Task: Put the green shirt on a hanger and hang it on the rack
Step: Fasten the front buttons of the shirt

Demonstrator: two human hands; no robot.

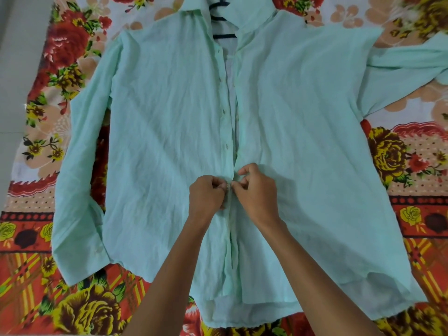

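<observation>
A green shirt (169,117) of thin, matt, finely creased cloth was seen spread on a printed floral bedsheet (72,299) of soft matt fabric; a dark hanger (221,19) appeared smooth.

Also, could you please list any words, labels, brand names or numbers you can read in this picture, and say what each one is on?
None: no readable text shows anywhere.
Pale green long-sleeved cotton shirt: no visible label or print; the collar's inside is turned away.
Dark plastic hanger at the collar: no marking visible.
Red and yellow floral bedsheet: flower pattern only, no lettering.
</observation>
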